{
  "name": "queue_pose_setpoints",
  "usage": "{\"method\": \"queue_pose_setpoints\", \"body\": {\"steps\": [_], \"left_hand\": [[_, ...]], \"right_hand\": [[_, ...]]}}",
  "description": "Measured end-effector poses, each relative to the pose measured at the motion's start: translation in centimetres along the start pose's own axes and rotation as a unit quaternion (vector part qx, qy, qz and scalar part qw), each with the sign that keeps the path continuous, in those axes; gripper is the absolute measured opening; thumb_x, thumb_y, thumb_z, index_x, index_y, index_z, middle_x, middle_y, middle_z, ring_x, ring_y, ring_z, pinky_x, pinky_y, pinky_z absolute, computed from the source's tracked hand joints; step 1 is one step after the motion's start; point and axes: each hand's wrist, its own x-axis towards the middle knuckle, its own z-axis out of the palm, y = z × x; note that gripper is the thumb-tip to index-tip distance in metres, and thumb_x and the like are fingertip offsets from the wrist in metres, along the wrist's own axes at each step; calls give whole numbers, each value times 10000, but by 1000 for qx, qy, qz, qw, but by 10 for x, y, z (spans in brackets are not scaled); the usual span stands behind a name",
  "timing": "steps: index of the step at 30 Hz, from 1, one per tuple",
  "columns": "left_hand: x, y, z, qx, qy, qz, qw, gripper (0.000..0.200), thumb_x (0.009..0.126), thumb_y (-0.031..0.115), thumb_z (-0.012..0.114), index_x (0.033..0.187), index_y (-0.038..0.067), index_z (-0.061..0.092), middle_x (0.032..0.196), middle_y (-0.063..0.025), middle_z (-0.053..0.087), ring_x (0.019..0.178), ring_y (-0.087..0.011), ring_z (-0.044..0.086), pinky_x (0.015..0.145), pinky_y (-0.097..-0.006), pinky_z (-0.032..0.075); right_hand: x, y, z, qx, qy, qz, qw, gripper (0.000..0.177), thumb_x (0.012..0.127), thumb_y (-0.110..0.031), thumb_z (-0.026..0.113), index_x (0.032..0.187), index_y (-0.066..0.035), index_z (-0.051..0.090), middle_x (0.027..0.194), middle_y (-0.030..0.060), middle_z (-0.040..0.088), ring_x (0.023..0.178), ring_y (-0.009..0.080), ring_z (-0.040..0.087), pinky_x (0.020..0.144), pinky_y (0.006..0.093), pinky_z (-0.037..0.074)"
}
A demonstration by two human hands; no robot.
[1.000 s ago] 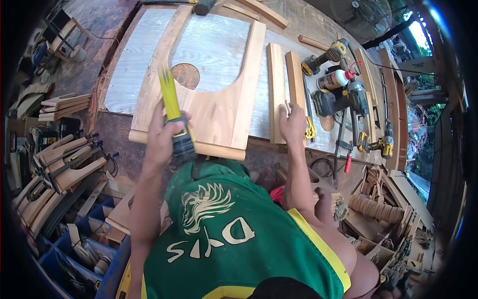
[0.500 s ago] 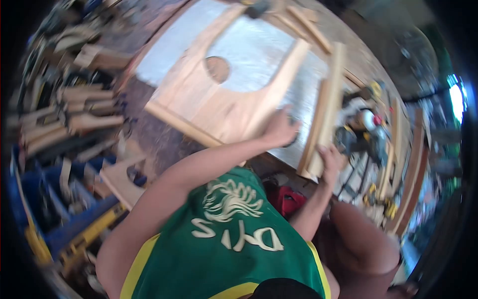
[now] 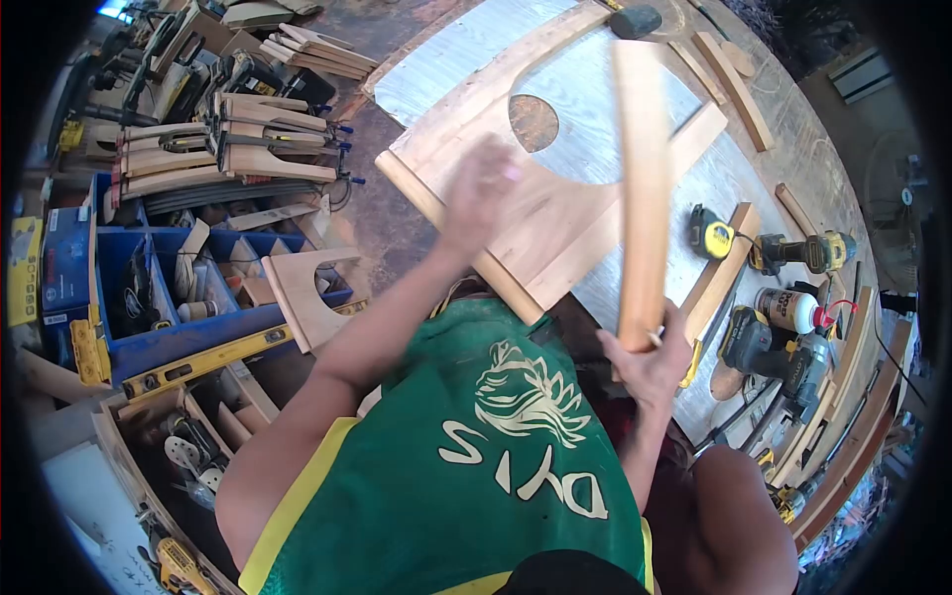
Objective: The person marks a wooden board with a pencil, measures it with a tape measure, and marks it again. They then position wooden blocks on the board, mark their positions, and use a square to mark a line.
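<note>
My right hand (image 3: 650, 362) is closed around the lower end of a curved wooden rail (image 3: 645, 188). A small peg sticks out near that end, and the rail stands up over the workpiece, its far end blurred. Below lies a pale U-shaped wooden panel (image 3: 555, 223) with a straight wooden strip (image 3: 421, 198) along its near edge. My left hand (image 3: 484, 193) is over the left part of the panel, its fingers smeared by motion. Under the panel is a whitish board (image 3: 595, 99) with a round brown opening (image 3: 534, 123).
A black mallet (image 3: 635, 21) lies at the far edge. To the right are a tape measure (image 3: 711, 233), a drill (image 3: 808, 252), a glue bottle (image 3: 793, 309) and another wooden rail (image 3: 724, 273). Clamped wooden pieces (image 3: 268, 139) and a blue divided bin (image 3: 149, 337) stand left.
My right hand has raised the rail from beside the other one and swung it left over the panel. My left hand has moved from the panel's right arm to its left part. The view has shifted.
</note>
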Motion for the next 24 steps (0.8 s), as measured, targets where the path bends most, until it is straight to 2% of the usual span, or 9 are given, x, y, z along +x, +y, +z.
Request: {"method": "queue_pose_setpoints", "body": {"steps": [4, 7, 8, 11, 12, 18, 21, 22, 24], "left_hand": [[45, 16, -84, 9, 50, -50, 997, 696, 997, 346, 599, 1529, -47, 380, 1413, -204, 567, 1333, -253, 538, 1112, -376, 423], [98, -2, -132, 96, -22, -83, 992, 731, 1003, 411, 596, 1538, -38, 380, 1428, -199, 568, 1339, -249, 532, 1102, -375, 422], [112, -12, -140, 146, -50, -70, 986, 705, 992, 441, 623, 1487, -37, 471, 1387, -186, 609, 1311, -240, 554, 1093, -367, 424], [144, -20, -154, 241, -203, -93, 944, 775, 952, 544, 653, 1442, -44, 530, 1392, -231, 612, 1270, -308, 602, 1087, -391, 447], [148, -22, -155, 260, -203, -73, 941, 658, 947, 461, 700, 1368, -36, 609, 1334, -212, 659, 1221, -296, 637, 1058, -380, 472], [173, -61, -166, 198, -148, -49, 968, 606, 909, 380, 772, 1314, -53, 649, 1242, -244, 699, 1165, -278, 672, 969, -348, 522], [177, -40, -173, 197, -223, -159, 942, 600, 906, 380, 770, 1286, -71, 659, 1177, -246, 724, 1094, -277, 706, 934, -350, 540], [175, -36, -175, 223, -212, -151, 939, 591, 908, 391, 764, 1267, -69, 671, 1144, -238, 736, 1066, -269, 714, 922, -350, 544], [175, -34, -175, 265, -202, -126, 935, 577, 910, 414, 752, 1228, -64, 695, 1079, -221, 758, 1010, -255, 729, 897, -350, 551]], "right_hand": [[26, -2, 50, -169, 48, -227, 958, 736, 574, -327, 939, 1183, -56, 627, 837, 106, 635, 717, 289, 639, 612, 398, 497], [47, -9, 74, -214, -8, -242, 946, 641, 630, -316, 917, 1151, -61, 644, 826, 98, 624, 729, 279, 645, 650, 403, 523], [52, -17, 80, -240, -14, -240, 941, 577, 646, -313, 906, 1099, -57, 657, 818, 88, 611, 719, 260, 637, 639, 392, 515], [68, -33, 97, -270, 23, -277, 922, 520, 640, -297, 883, 1047, -67, 656, 772, 64, 563, 661, 249, 595, 582, 395, 477], [72, -32, 103, -261, 29, -276, 925, 501, 638, -294, 880, 1032, -74, 662, 780, 55, 559, 664, 241, 593, 580, 396, 475], [71, -39, 113, -210, 51, -193, 957, 508, 616, -259, 910, 1043, -104, 684, 889, 65, 635, 756, 262, 658, 653, 397, 529], [57, -45, 93, -161, 88, -76, 980, 560, 611, -278, 931, 1084, -99, 693, 961, 121, 662, 861, 304, 691, 744, 399, 563], [47, -28, 89, -136, 93, -55, 985, 618, 685, -281, 926, 1196, -39, 677, 1035, 153, 678, 926, 277, 698, 784, 402, 572], [23, 2, 97, 77, 101, 118, 985, 600, 773, -294, 871, 1247, 5, 656, 1068, 158, 687, 947, 254, 682, 809, 402, 563]]}}
